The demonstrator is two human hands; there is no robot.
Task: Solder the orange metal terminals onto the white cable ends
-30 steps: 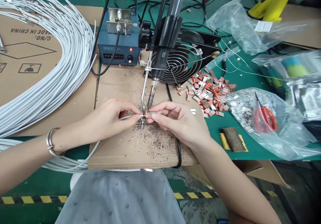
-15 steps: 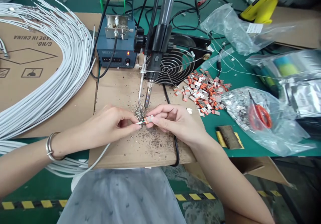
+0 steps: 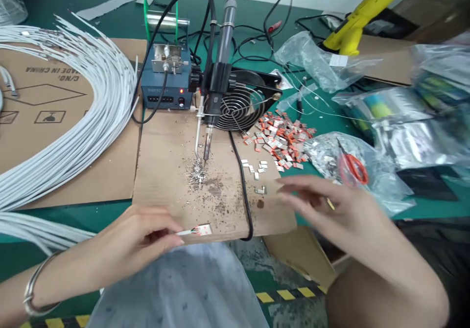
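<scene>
My left hand (image 3: 147, 235) pinches a white cable (image 3: 185, 232) close to its end, low over the front of the cardboard. Thin coloured wires run from the cable tip into a small USB connector (image 3: 204, 229), which sticks out past my fingertips to the right. At the right, my right hand (image 3: 341, 210) is open, thumb and fingers apart, with nothing visible between them. A small metal piece (image 3: 260, 190) lies on the cardboard just left of its fingertips, apart from them. Several small metal shells (image 3: 251, 168) lie a little behind that piece.
A soldering iron (image 3: 216, 93) on its stand points down at solder crumbs (image 3: 197, 171). Behind are a blue solder feeder (image 3: 167, 88) and a fan (image 3: 240, 105). Orange-and-metal USB connectors (image 3: 282, 139) are piled rightward, near red-handled scissors (image 3: 354, 169). White cables (image 3: 110, 83) fill the left.
My left hand has drawn the cable and connector away from the iron tip, toward me. My right hand has let go of the connector, opened and moved right. The view has shifted.
</scene>
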